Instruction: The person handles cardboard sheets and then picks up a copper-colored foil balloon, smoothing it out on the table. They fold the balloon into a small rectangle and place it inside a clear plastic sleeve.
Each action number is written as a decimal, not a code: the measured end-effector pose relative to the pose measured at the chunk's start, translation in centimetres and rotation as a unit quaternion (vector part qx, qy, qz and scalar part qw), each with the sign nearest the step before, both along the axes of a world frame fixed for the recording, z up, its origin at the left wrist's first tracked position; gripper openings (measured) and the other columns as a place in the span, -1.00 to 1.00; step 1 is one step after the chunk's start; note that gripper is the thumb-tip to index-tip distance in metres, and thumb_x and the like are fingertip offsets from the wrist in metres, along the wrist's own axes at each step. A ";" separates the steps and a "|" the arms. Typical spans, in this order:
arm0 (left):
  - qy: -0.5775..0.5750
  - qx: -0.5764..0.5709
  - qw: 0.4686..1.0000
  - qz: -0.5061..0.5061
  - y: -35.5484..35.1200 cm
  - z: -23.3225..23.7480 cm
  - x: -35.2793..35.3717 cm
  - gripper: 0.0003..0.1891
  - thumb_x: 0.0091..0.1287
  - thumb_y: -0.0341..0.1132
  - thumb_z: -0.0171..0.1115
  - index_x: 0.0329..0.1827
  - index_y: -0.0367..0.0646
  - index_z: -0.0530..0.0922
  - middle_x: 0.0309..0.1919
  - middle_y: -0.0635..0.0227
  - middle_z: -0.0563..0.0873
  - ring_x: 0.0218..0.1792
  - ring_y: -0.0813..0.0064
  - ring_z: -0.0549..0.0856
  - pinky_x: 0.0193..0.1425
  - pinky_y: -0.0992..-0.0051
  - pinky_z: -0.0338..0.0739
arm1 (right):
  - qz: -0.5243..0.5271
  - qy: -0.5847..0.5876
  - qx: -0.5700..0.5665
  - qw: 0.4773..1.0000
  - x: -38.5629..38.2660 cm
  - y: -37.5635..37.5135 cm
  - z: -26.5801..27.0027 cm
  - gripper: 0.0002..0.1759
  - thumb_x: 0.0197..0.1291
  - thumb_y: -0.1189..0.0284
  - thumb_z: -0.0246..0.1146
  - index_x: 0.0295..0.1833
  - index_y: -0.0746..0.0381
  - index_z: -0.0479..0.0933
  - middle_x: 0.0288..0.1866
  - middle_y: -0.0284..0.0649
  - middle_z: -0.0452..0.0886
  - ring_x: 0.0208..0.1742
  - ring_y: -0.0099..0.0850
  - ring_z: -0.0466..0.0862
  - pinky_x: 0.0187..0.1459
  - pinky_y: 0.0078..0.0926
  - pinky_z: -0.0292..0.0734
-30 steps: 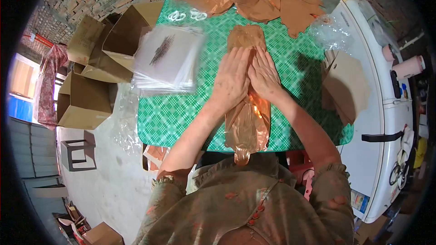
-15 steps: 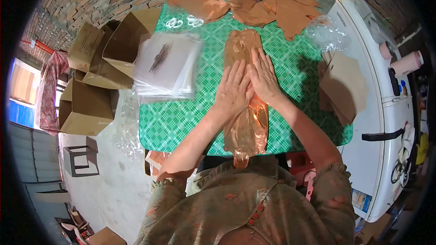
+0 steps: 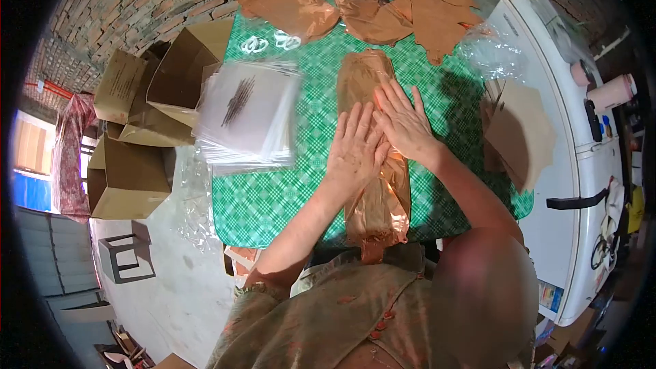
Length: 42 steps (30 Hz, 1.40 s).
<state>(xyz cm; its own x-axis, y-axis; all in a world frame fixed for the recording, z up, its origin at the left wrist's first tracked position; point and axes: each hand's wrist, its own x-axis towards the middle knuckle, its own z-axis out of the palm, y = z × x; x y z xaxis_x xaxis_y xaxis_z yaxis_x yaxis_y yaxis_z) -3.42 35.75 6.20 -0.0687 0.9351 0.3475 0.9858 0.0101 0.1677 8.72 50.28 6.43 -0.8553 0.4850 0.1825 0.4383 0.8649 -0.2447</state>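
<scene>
A copper-coloured foil balloon (image 3: 379,208), folded into a long flat strip, lies upright in the view on the green checked tablecloth (image 3: 263,201). Its narrow tail hangs over the near table edge. My left hand (image 3: 355,143) rests flat on the strip's middle, fingers stretched out. Beside it, my right hand (image 3: 406,123) also lies flat with fingers spread, partly over the strip's right edge. The two hands touch or nearly touch at the thumbs. Part of the foil is hidden beneath them.
Unfolded copper foil balloons (image 3: 290,3) lie along the far edge, near white ribbon loops (image 3: 287,41). Clear plastic bags (image 3: 249,109) are stacked at left, beyond them open cardboard boxes (image 3: 130,174). At right are brown card sheets (image 3: 519,130), crumpled clear film (image 3: 492,51) and a white fridge (image 3: 557,232).
Both hands have slid slightly toward me along the foil, and the right hand's fingers have spread wider. The whole view has shifted a little.
</scene>
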 end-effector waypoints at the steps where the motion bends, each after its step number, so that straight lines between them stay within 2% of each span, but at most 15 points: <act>1: -0.002 0.004 1.000 0.001 0.1 -0.1 0.0 -0.41 0.62 -0.01 0.06 0.60 -0.13 0.44 0.66 -0.01 0.30 0.69 -0.02 0.22 0.75 -0.05 0.04 | -0.009 0.000 0.012 1.000 -0.1 0.3 -0.3 -0.25 0.69 0.04 -0.28 0.73 0.32 0.13 0.83 -0.07 0.03 0.85 -0.23 -0.12 0.75 0.07 -0.43; 4: -0.003 -0.001 1.000 0.002 0.1 0.1 0.1 -0.41 0.62 -0.01 0.06 0.61 -0.12 0.43 0.66 -0.01 0.31 0.68 -0.03 0.23 0.75 -0.05 0.05 | -0.035 -0.045 0.020 0.998 -0.3 0.6 0.4 -0.27 0.69 0.11 -0.24 0.76 0.31 0.04 0.84 -0.07 -0.02 0.85 -0.22 -0.13 0.74 0.10 -0.40; 10: -0.003 -0.010 1.000 0.001 0.1 0.6 0.1 -0.40 0.63 -0.02 0.06 0.64 -0.06 0.39 0.65 0.00 0.32 0.68 -0.04 0.23 0.75 -0.05 0.04 | -0.069 -0.034 0.027 0.997 -1.7 2.6 -0.6 -0.25 0.68 0.05 -0.20 0.75 0.28 0.06 0.85 -0.12 -0.02 0.85 -0.23 -0.13 0.75 0.09 -0.40; 13: -0.006 -0.008 1.000 0.002 0.0 0.5 0.2 -0.40 0.63 -0.02 0.05 0.66 -0.02 0.37 0.65 0.01 0.32 0.68 -0.04 0.23 0.75 -0.05 0.03 | -0.092 -0.060 0.019 0.994 -3.1 4.3 0.8 -0.24 0.68 0.03 -0.21 0.76 0.27 0.06 0.85 -0.13 -0.01 0.85 -0.23 -0.12 0.75 0.12 -0.41; 16: -0.001 -0.007 1.000 0.004 0.0 0.4 0.1 -0.40 0.63 -0.01 0.04 0.67 0.01 0.36 0.65 0.00 0.32 0.69 -0.04 0.22 0.76 -0.04 0.01 | -0.112 -0.038 0.038 0.992 -4.1 6.2 -0.3 -0.20 0.63 -0.02 -0.15 0.75 0.28 0.08 0.83 -0.12 0.05 0.84 -0.25 -0.08 0.74 0.15 -0.41; 17: 0.000 -0.008 1.000 0.006 -0.1 0.4 0.1 -0.40 0.63 -0.01 0.04 0.67 0.01 0.36 0.65 0.00 0.32 0.69 -0.04 0.21 0.77 -0.03 0.00 | -0.117 -0.042 0.089 0.988 -4.3 6.7 -0.4 -0.23 0.62 0.02 -0.11 0.72 0.27 0.14 0.82 -0.15 0.10 0.82 -0.26 -0.02 0.73 0.16 -0.32; 20: 0.011 -0.002 1.000 0.011 -0.2 0.3 0.2 -0.41 0.64 0.00 0.03 0.66 0.01 0.37 0.64 0.00 0.33 0.70 -0.02 0.20 0.77 -0.02 -0.02 | -0.107 -0.040 0.238 0.965 -4.8 8.0 -0.2 -0.29 0.61 0.09 -0.05 0.68 0.26 0.24 0.77 -0.17 0.20 0.78 -0.23 0.07 0.71 0.18 -0.21; 21: 0.007 -0.003 1.000 0.012 -0.2 0.4 0.3 -0.41 0.64 0.00 0.03 0.66 0.01 0.37 0.65 0.00 0.33 0.70 -0.02 0.20 0.78 -0.02 -0.02 | -0.073 0.012 0.257 0.964 -4.9 7.5 1.2 -0.34 0.59 0.13 0.01 0.63 0.26 0.34 0.72 -0.17 0.27 0.75 -0.19 0.13 0.69 0.17 -0.13; 24: 0.006 -0.024 1.000 0.017 -0.2 0.4 0.4 -0.40 0.64 0.01 0.02 0.67 0.01 0.37 0.65 0.02 0.33 0.71 0.00 0.19 0.78 -0.03 -0.03 | 0.074 -0.104 0.176 0.976 -5.6 4.0 5.6 -0.36 0.58 0.15 0.03 0.61 0.27 0.35 0.70 -0.19 0.29 0.73 -0.15 0.15 0.68 0.14 -0.08; 25: 0.011 -0.041 0.999 0.021 -0.1 0.3 0.3 -0.40 0.65 0.01 0.02 0.67 0.01 0.36 0.65 0.02 0.33 0.71 0.00 0.18 0.78 -0.03 -0.03 | 0.141 -0.085 0.190 0.968 -5.7 4.0 4.6 -0.39 0.58 0.17 0.02 0.61 0.21 0.35 0.68 -0.20 0.31 0.70 -0.15 0.20 0.67 0.09 -0.03; 28: 0.015 -0.043 0.999 0.013 0.1 0.4 0.2 -0.39 0.65 0.01 0.03 0.69 0.02 0.34 0.67 0.04 0.30 0.72 -0.01 0.16 0.78 -0.03 -0.04 | 0.199 0.083 0.097 0.972 -5.8 5.6 -2.1 -0.41 0.59 0.19 0.01 0.63 0.14 0.32 0.69 -0.24 0.29 0.69 -0.15 0.20 0.67 0.07 -0.01; 31: 0.015 -0.033 0.999 0.010 -0.1 0.4 0.3 -0.38 0.65 0.02 0.03 0.70 0.03 0.32 0.68 0.05 0.28 0.72 -0.01 0.15 0.78 -0.03 -0.04 | 0.142 0.050 0.155 0.976 -6.1 6.8 -0.7 -0.39 0.61 0.14 -0.04 0.67 0.08 0.27 0.74 -0.29 0.22 0.73 -0.18 0.14 0.69 0.11 -0.08; 35: 0.016 -0.040 0.999 0.010 -0.1 0.8 0.3 -0.37 0.65 0.03 0.03 0.71 0.05 0.30 0.70 0.07 0.25 0.72 -0.01 0.15 0.78 -0.02 -0.04 | 0.059 -0.025 0.140 0.988 -7.0 7.9 -1.0 -0.32 0.64 0.03 -0.14 0.73 0.06 0.17 0.80 -0.34 0.12 0.78 -0.27 0.05 0.72 0.22 -0.25; 39: 0.017 -0.031 0.999 0.011 -0.1 0.5 0.3 -0.38 0.65 0.02 0.02 0.71 0.06 0.30 0.70 0.08 0.26 0.72 0.01 0.16 0.79 -0.02 -0.04 | 0.010 -0.079 0.143 0.987 -6.8 9.2 -0.4 -0.29 0.67 0.00 -0.23 0.78 0.03 0.07 0.84 -0.35 0.06 0.83 -0.29 -0.02 0.73 0.21 -0.28; 42: 0.018 -0.028 0.999 0.011 -0.1 0.6 0.3 -0.39 0.65 0.01 0.02 0.71 0.06 0.31 0.70 0.07 0.26 0.72 0.00 0.17 0.79 -0.01 -0.04 | -0.010 -0.047 0.130 0.990 -5.9 9.4 0.7 -0.30 0.68 0.01 -0.22 0.78 0.04 0.08 0.84 -0.35 0.06 0.83 -0.28 -0.02 0.73 0.20 -0.30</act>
<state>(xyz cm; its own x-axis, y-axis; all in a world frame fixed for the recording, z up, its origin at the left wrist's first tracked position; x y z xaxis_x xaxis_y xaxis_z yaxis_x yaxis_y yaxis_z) -3.09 35.61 6.78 -0.0780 0.9513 0.2982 0.9906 0.0402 0.1308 2.86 59.69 7.08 -0.8651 0.4487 0.2240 0.4660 0.8843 0.0282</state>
